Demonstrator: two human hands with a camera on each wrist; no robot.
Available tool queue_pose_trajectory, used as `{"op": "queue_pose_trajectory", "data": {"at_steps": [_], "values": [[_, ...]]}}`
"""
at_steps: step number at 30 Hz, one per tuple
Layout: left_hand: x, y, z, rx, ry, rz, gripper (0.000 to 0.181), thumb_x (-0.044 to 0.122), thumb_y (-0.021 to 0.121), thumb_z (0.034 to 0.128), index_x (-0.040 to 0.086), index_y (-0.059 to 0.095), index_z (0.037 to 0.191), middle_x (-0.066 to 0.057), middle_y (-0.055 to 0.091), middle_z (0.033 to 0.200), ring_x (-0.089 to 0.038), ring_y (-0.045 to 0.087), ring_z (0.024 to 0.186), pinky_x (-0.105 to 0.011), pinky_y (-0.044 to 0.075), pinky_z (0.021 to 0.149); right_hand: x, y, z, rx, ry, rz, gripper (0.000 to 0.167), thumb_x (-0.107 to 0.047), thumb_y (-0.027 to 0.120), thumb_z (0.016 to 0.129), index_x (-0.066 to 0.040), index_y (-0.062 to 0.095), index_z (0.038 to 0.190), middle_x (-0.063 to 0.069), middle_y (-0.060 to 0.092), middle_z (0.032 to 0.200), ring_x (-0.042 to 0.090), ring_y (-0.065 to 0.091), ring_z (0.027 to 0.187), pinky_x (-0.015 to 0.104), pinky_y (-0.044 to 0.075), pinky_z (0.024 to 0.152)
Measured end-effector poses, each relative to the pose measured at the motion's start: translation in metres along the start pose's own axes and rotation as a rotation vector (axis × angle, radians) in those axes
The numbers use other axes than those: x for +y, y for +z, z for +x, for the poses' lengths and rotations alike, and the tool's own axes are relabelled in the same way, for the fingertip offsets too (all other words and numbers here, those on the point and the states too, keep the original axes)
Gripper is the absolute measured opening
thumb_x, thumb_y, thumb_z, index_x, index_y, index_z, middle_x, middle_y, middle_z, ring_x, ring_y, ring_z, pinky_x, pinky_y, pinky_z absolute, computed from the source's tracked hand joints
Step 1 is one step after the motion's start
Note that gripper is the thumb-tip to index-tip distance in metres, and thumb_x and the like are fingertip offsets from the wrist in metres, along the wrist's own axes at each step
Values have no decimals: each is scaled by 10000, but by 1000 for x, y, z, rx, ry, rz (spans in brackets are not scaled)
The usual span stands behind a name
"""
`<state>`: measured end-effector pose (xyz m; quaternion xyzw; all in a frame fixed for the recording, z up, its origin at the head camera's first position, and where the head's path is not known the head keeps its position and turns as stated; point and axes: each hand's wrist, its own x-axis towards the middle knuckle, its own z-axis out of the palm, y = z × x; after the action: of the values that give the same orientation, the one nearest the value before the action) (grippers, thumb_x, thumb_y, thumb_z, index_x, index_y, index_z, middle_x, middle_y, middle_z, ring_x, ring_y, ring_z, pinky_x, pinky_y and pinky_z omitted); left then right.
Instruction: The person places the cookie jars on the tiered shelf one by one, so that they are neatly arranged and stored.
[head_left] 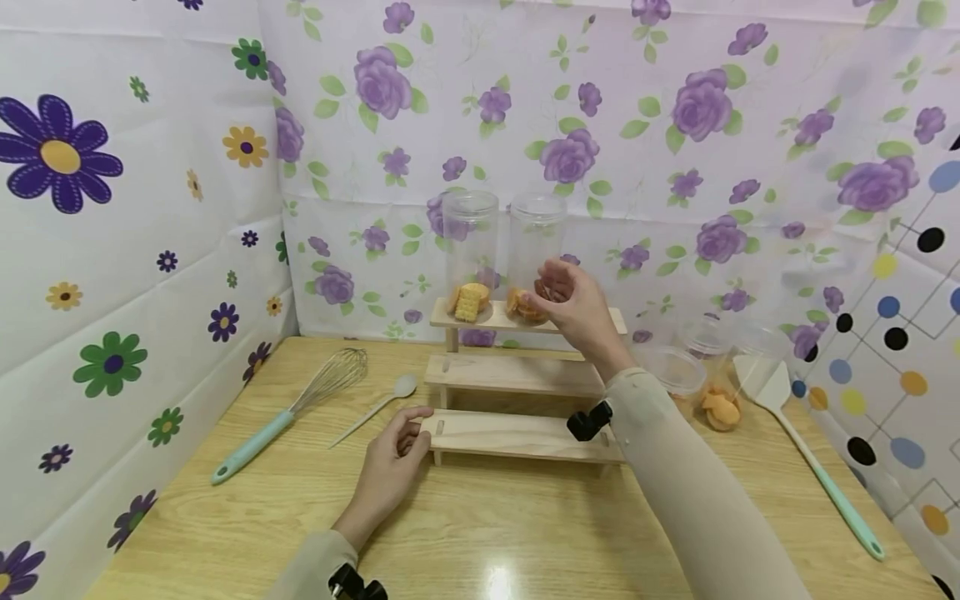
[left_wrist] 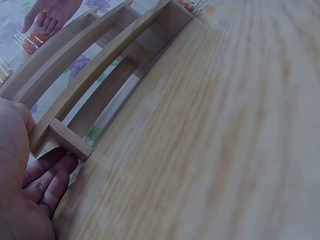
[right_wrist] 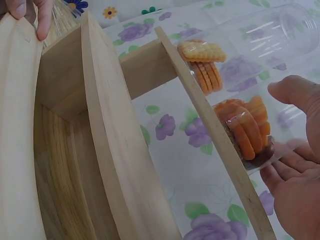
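A three-tier wooden shelf (head_left: 517, 373) stands on the table. My left hand (head_left: 392, 457) grips the left end of its lowest tier, with fingers below the board in the left wrist view. On the top tier stand two tall clear lidded jars. The left jar (head_left: 471, 242) holds yellow and orange biscuits (right_wrist: 202, 52); the right jar (head_left: 536, 237) holds orange pieces (right_wrist: 245, 120) and something brown. My right hand (head_left: 573, 304) is at the right jar's lower part, thumb and fingers spread loosely around its side; whether they touch it I cannot tell.
A whisk (head_left: 288, 417) and a small pale spoon (head_left: 382, 404) lie left of the shelf. To the right are another clear jar with orange pieces (head_left: 722, 408), a clear round lid (head_left: 678, 371) and a white spatula with a green handle (head_left: 813, 467). Patterned cloth walls surround the table.
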<state>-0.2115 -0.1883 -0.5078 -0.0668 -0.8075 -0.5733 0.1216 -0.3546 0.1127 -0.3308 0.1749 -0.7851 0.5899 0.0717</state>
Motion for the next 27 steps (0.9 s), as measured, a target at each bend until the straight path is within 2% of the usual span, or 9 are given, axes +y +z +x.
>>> {"op": "queue_pose_trajectory", "data": {"at_steps": [4, 9, 14, 19, 27], "values": [[2, -1, -2, 7, 1, -8, 328, 128, 675, 1118, 170, 699, 1443, -63, 768, 1078, -152, 655, 870, -236, 518, 761, -1, 1, -2, 2, 13, -2, 883, -220, 862, 1010, 8, 366, 1704, 218, 461, 1713, 336, 466, 1586, 439, 401, 1281], [4, 0, -2, 6, 0, -22, 325, 137, 680, 1118, 159, 700, 1442, -74, 764, 1092, -141, 636, 859, -234, 505, 754, -3, -1, -8, 52, 9, -23, 1012, -286, 898, 981, -23, 289, 1746, 166, 374, 1778, 312, 369, 1646, 419, 325, 1325], [4, 0, -1, 1, 9, -21, 324, 131, 675, 1120, 161, 698, 1442, -71, 761, 1090, -137, 644, 868, -234, 513, 759, -7, -8, -19, 90, -43, -31, 1037, -306, 911, 967, -50, 285, 1753, 115, 392, 1776, 265, 383, 1641, 403, 326, 1324], [1, 0, -1, -9, 3, -3, 326, 127, 670, 1123, 177, 697, 1444, -64, 762, 1084, -145, 657, 884, -232, 521, 766, -17, -18, -34, 108, -100, -22, 1008, -254, 903, 972, -51, 295, 1749, 117, 411, 1764, 263, 393, 1634, 427, 324, 1327], [0, -1, -1, -6, -1, 10, 335, 130, 673, 1122, 187, 693, 1451, -66, 774, 1137, -166, 692, 977, -234, 548, 826, -36, -43, -59, 169, -218, -31, 949, -192, 906, 965, -52, 358, 1726, 118, 481, 1717, 272, 459, 1589, 419, 348, 1314]]}}
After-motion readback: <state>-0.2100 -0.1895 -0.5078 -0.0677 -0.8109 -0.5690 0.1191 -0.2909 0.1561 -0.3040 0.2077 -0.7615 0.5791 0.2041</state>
